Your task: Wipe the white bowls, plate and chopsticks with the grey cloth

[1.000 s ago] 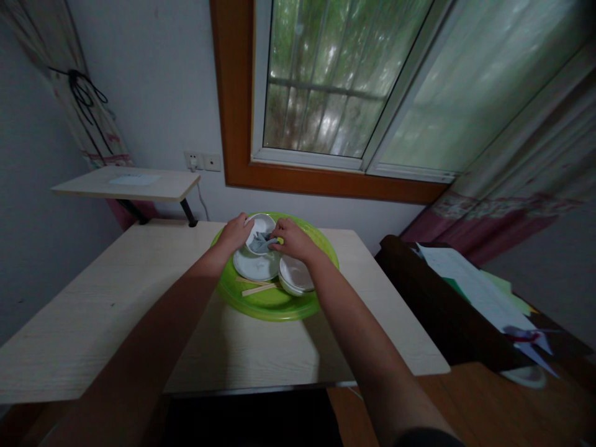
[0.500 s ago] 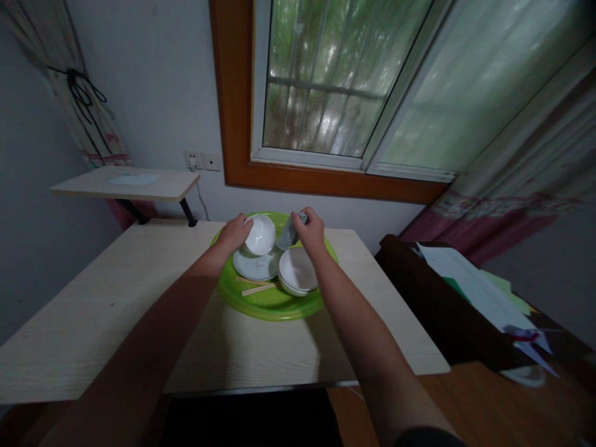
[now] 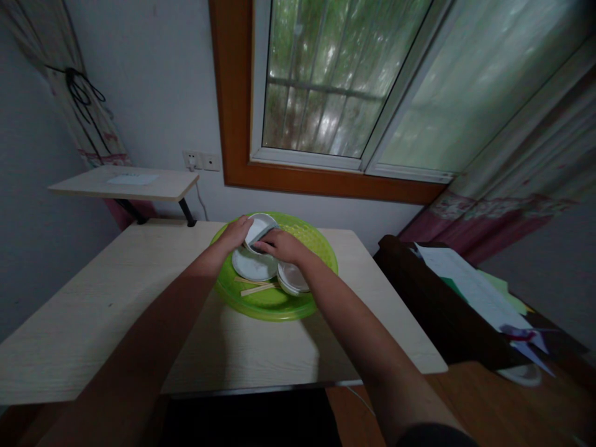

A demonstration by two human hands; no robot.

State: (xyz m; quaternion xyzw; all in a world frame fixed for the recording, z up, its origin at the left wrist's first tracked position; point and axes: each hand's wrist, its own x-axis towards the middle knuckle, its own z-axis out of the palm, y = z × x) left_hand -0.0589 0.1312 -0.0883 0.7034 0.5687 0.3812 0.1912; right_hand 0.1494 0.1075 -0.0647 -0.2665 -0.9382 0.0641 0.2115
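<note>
My left hand (image 3: 237, 232) grips the rim of a white bowl (image 3: 257, 225), tilted above a white plate (image 3: 254, 266). Inside that bowl, my right hand (image 3: 282, 245) presses a folded grey cloth (image 3: 264, 236) against the wall; its fingers partly hide the cloth. Both the plate and a stack of white bowls (image 3: 292, 280) rest in a round green basin (image 3: 274, 313). My right forearm covers part of the stack. Wooden chopsticks (image 3: 256, 288) lie in the basin in front of the plate.
The basin stands on a pale wooden table (image 3: 130, 310). A small raised shelf (image 3: 125, 183) with a paper on it is at the back left. To the right, a dark brown piece of furniture (image 3: 419, 298) holds papers (image 3: 465, 285). A window (image 3: 344, 81) is behind.
My right hand has moved left with the grey cloth, from above the stacked bowls into the held bowl. My left hand keeps its hold on the rim.
</note>
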